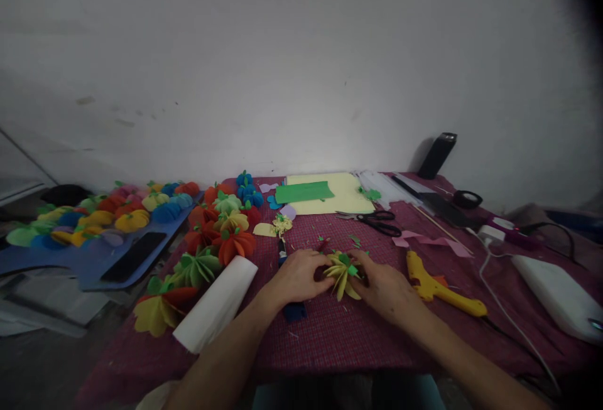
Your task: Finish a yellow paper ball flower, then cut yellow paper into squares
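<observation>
A yellow paper pumpkin point(343, 277) with a green top sits low over the table, its folds fanned out. My left hand point(304, 277) closes on its left side, thumb and fingers at the folds. From the right, my right hand point(384, 287) pinches the other side near the green paper piece. Partly hidden under my left wrist lies a dark blue item point(294, 311) whose kind I cannot make out. Beyond my hands, small green paper scraps point(355, 240) are scattered on the cloth.
Finished paper pumpkins point(234, 245) crowd the left, beside a white roll point(217, 303). Black scissors point(377, 220) lie by yellow sheets point(348, 187) and a green strip point(305, 192). Right are a yellow glue gun point(440, 291), its cord, and a white box point(558, 297); a black bottle point(437, 156) stands behind.
</observation>
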`<state>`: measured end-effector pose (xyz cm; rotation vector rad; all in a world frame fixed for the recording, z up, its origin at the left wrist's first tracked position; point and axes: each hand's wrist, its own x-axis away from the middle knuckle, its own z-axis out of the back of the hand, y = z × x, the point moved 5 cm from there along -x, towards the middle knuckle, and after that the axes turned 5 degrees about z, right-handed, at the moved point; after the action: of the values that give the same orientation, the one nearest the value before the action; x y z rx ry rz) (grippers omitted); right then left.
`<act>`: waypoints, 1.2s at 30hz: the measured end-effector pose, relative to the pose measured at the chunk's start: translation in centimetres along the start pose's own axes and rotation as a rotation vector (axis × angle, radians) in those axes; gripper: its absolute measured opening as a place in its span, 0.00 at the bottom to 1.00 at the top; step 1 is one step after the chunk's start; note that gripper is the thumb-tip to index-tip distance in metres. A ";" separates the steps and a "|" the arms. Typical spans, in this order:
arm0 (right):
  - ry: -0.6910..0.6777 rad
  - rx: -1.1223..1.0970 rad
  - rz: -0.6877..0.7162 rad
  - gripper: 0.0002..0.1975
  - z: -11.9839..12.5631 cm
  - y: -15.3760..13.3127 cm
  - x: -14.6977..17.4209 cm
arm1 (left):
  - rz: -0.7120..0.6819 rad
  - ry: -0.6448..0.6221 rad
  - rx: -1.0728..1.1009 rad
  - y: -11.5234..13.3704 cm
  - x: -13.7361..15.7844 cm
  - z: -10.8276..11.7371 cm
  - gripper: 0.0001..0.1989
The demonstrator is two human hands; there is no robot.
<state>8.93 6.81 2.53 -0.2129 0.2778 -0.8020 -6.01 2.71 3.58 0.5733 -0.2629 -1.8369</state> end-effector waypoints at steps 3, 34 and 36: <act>-0.011 0.025 -0.003 0.17 0.1 0.4 0.2 | -0.014 0.023 0.015 0.3 0.1 0.4 0.11; -0.087 -0.261 0.188 0.08 1.1 0.7 0.3 | 0.049 0.039 0.103 -1.3 -0.5 -0.3 0.03; -0.076 -0.273 0.184 0.10 1.1 0.8 0.3 | 0.050 0.041 0.094 -1.2 -0.6 -0.4 0.03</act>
<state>10.00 7.24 3.27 -0.4668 0.3303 -0.5710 -6.63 3.66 2.87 0.6636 -0.3348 -1.7693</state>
